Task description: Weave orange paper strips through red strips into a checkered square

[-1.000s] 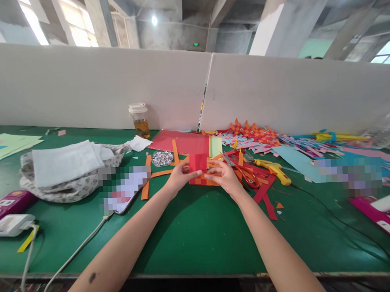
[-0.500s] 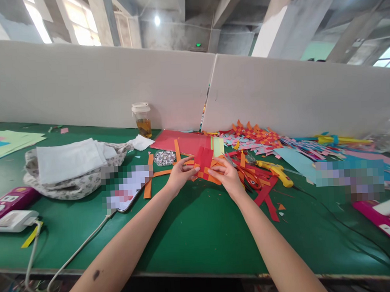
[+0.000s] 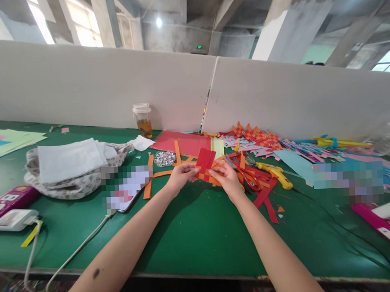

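Note:
Between my hands is a small weave of red and orange paper strips, its long red ends pointing away from me and its checkered part nearest me. My left hand pinches its left side with thumb and fingers. On the opposite side, my right hand grips the orange part, thumb on top. The weave is held just above the green table. Loose orange strips lie left of my left hand. Just right of my right hand are orange-handled scissors among red strips.
A yellow glue gun with a cord lies to the right. Finished-looking checkered pieces and pastel strips are heaped behind. Leftward are a phone, a pack of sequins or beads, a cloth bundle and a cup.
The red strip ends now lean more to the right and look fanned out. The fingers of my left hand have curled in closer to the weave. My right hand stays at its side.

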The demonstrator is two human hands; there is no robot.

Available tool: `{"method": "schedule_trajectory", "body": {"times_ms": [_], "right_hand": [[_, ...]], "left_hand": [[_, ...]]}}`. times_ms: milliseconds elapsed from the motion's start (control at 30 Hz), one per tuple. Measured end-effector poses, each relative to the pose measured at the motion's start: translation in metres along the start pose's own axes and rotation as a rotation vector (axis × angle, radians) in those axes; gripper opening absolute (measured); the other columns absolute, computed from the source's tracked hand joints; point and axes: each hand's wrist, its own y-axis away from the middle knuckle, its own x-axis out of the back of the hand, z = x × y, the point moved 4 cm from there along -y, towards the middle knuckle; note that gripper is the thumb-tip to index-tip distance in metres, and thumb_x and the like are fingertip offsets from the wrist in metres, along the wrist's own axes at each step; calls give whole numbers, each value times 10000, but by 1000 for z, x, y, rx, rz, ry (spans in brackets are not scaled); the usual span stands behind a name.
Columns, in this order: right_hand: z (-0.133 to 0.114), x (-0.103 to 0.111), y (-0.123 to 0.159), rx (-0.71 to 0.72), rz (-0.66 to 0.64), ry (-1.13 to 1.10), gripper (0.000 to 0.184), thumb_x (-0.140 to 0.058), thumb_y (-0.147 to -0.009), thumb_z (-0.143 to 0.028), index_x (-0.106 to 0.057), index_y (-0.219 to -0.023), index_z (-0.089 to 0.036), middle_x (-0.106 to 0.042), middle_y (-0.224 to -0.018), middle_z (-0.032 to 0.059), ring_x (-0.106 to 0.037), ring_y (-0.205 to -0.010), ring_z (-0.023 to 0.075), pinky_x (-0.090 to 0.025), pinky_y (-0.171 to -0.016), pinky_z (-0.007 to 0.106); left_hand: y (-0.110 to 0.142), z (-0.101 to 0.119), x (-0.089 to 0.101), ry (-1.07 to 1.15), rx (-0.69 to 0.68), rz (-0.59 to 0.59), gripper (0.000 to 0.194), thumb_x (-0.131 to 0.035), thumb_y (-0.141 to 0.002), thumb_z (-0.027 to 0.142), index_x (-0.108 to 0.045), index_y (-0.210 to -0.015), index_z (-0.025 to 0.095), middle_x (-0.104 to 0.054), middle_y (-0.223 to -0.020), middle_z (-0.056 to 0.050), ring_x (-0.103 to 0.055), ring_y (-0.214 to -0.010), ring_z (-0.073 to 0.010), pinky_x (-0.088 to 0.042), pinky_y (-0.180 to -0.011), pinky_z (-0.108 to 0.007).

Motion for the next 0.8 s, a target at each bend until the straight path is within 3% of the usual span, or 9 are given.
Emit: {"method": "schedule_trajectory", "body": {"times_ms": [100,300,533,800], "right_hand": [[-1,-2,1,32,-34,23,508,-664,-644,-433,-489,-1084,-251,-609,-833,14,-610,-679,178,-504,-494,275],[-3,-4,0,97,-11,77,505,-704,-617,-398,-514,-1044,-204,-636,-811,29,-612,-830,197,-480,-797,364],[-1,-6,0,61,-55,-66,734,-758,-548,-345,-387,-1171,-232,-659,-956,65,-631,-877,231,-490,-816,424],[-3,-2,0,73,-19,-65,656,-748,-571,-327,-437,-1142,-238,-675,-873,46,-647,-821,237,-508,-766,400]], "left_hand": [[2,2,-2,-62,13,-15,385,-736,-590,362,-636,-886,137,-685,-837,-63,-621,-668,-115,-484,-593,-204],[0,-2,0,-109,26,-7,376,-754,-562,355,-654,-849,133,-690,-803,-71,-618,-647,-117,-478,-578,-200],[5,-7,-14,-163,108,-133,427,-762,-564,329,-637,-919,128,-685,-759,-58,-627,-647,-119,-492,-608,-211],[4,-7,-11,-205,76,-61,337,-677,-659,402,-646,-859,132,-684,-753,-58,-608,-605,-98,-456,-536,-171]]}}
